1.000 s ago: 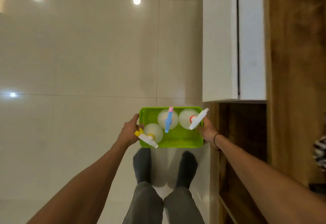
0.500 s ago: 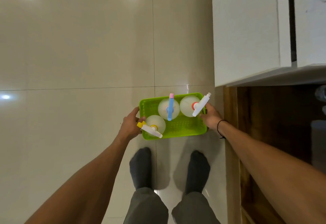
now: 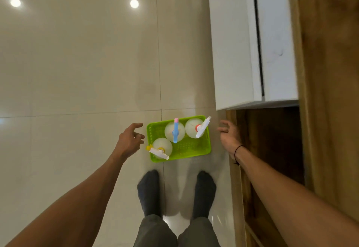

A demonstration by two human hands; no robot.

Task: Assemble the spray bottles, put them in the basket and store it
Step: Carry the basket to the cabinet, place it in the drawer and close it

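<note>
A bright green basket (image 3: 191, 148) rests on the glossy tiled floor just ahead of my feet. Three clear spray bottles stand in it: one with a yellow-tipped white sprayer (image 3: 159, 152) at the near left, one with a blue and pink sprayer (image 3: 175, 131) in the middle, one with a red-collared white sprayer (image 3: 202, 127) at the far right. My left hand (image 3: 130, 138) hovers just left of the basket, fingers apart, not touching it. My right hand (image 3: 229, 136) is off the basket's right side, open and empty.
White cabinet doors (image 3: 252, 42) stand to the right, with a dark wooden compartment (image 3: 272, 149) open below them next to the basket. Wood panelling (image 3: 330, 71) runs along the far right. My socked feet (image 3: 176, 190) stand directly behind the basket.
Both hands held the basket by its ends before; now it sits on the floor and both hands have let go and drawn apart from it.
</note>
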